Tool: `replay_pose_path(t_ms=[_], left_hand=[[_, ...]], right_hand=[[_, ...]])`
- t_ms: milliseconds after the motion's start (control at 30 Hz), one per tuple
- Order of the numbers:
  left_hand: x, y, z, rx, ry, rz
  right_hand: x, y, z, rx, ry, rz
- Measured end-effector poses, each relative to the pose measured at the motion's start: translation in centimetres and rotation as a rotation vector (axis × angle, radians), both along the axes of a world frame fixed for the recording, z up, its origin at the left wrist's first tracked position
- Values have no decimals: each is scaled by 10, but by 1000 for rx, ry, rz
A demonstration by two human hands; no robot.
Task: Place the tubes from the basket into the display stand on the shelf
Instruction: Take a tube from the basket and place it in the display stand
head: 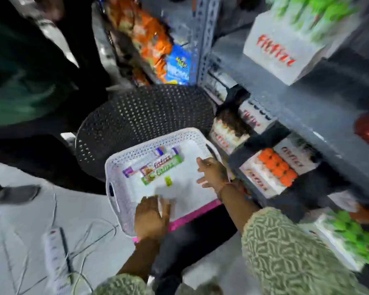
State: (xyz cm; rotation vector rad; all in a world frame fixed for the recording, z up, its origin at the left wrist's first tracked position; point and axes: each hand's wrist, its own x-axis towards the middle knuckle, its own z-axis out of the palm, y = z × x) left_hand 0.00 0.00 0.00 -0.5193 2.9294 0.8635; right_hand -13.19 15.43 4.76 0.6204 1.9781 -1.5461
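While the white basket (pixel 119 201) sits on a black chair (pixel 141 116), the tubes (pixel 156 166) lie bunched toward its far-left part, long axes running from near-left to far-right. The right hand (pixel 211 174) hovers over the basket's right side, fingers (pixel 201 161) apart and empty, with the tubes to its left. The left hand (pixel 150 218) rests at the near rim; its grip is too blurred to tell. The right hand looks better placed. The stands (pixel 273 173) wait on the shelf, right.

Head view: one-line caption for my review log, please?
Both hands, left and right, reach into a white basket holding a few tubes, beside shelf display stands.
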Motion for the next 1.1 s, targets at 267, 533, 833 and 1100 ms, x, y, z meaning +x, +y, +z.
replay_pose_path(t_ms=[267,533,833,1100], left_hand=[[18,-2,-43,-171,-36,-132],[16,0,-39,-180,-82,-126],[5,11,-19,-99,-77,-187],[-77,211,89,67,452,-620]], right_hand=[[-44,-82,-79,-43,-154,-188],[-46,-87,-86,-145,-96,-410],[-5,44,36,-407,279,-516],[85,233,184,-127,758,-678]])
